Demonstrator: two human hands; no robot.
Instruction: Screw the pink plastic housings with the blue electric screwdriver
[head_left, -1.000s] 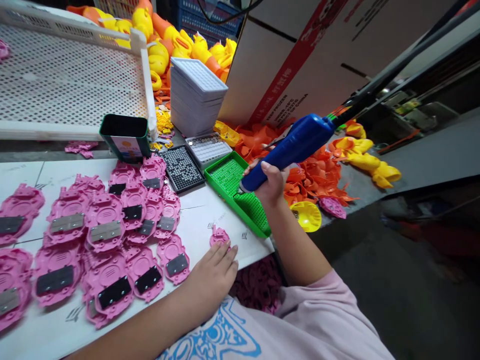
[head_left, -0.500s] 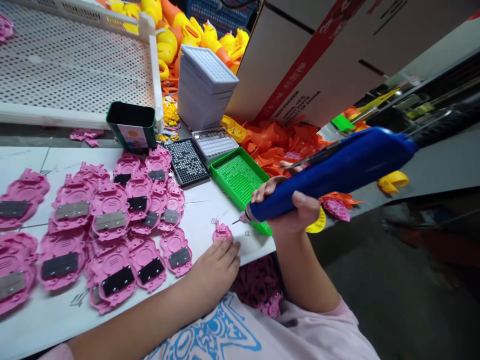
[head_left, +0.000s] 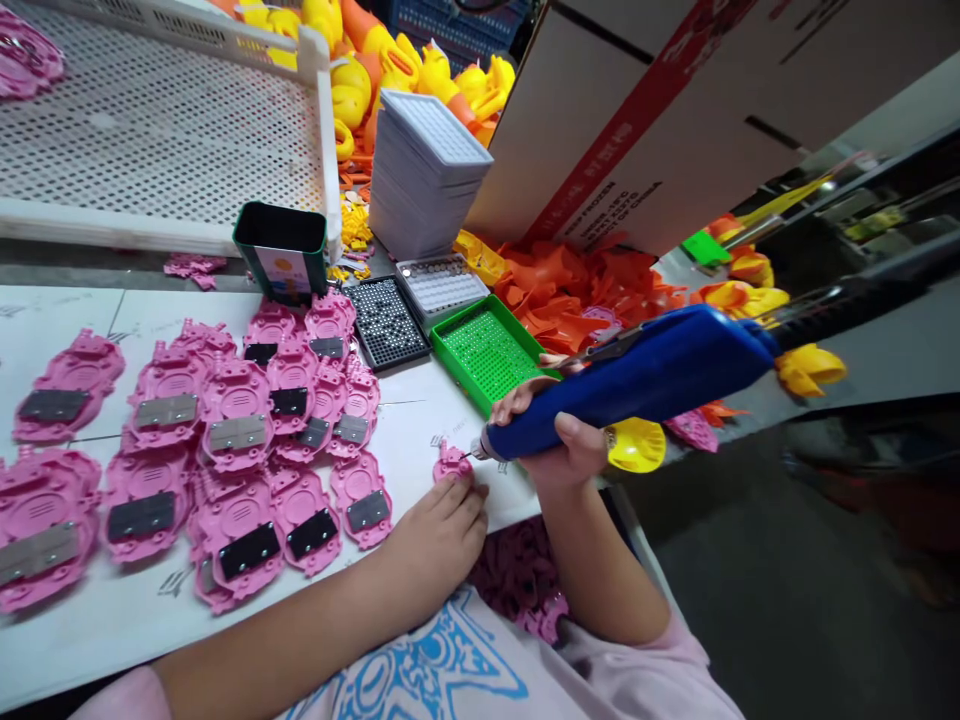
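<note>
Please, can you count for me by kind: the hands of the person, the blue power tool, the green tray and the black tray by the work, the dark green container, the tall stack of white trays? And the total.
Hands: 2 (left hand, right hand)
Blue power tool: 1
Green tray: 1
Black tray: 1
Dark green container: 1
Tall stack: 1
Total: 7

Casings (head_left: pixel 236 415) lie clustered on the left of the table (head_left: pixel 409 405); behind them stands a container (head_left: pixel 289 272), before the crate (head_left: pixel 187 135); right of it come a left tray (head_left: pixel 386 322), middle tray (head_left: pixel 444 290) and right tray (head_left: pixel 489 348); behind the middle one, a stack (head_left: pixel 424 190), left of the carton (head_left: pixel 592 140); right of the cluster, one casing (head_left: pixel 447 457) under the left hand (head_left: pixel 442 525); right of that, a screwdriver (head_left: pixel 634 375) in the right hand (head_left: pixel 562 460).
</note>
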